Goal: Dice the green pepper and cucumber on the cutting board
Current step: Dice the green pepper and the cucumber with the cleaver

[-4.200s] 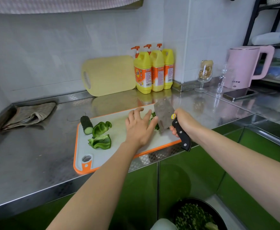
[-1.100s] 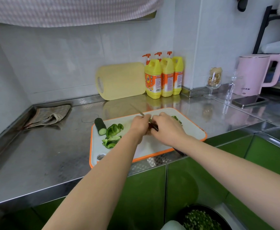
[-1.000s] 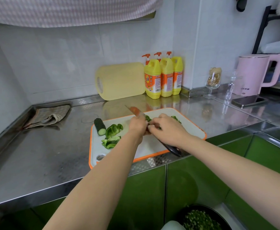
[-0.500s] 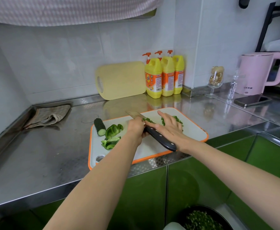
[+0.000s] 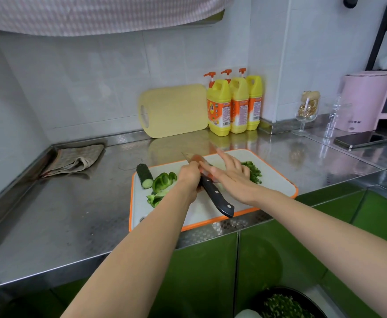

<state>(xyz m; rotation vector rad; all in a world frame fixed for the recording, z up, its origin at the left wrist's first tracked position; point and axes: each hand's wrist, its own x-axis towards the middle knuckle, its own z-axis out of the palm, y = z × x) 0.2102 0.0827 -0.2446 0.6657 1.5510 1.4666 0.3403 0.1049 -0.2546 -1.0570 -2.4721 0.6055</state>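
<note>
The knife (image 5: 213,191) lies across the middle of the cutting board (image 5: 277,180), handle toward five o'clock. The left hand (image 5: 189,177) closes its grip around the blade's base; the right hand (image 5: 230,177) lies flat, fingers spread, on the blade. The cucumber (image 5: 144,177) and pepper pieces (image 5: 162,182) wait at nine o'clock, nearer the left hand; the cucumber's long axis points toward eleven.

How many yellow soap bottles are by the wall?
3. The yellow pump bottles stand in a row against the back wall beside the yellow board: front, middle, back. None seem hidden.
</note>
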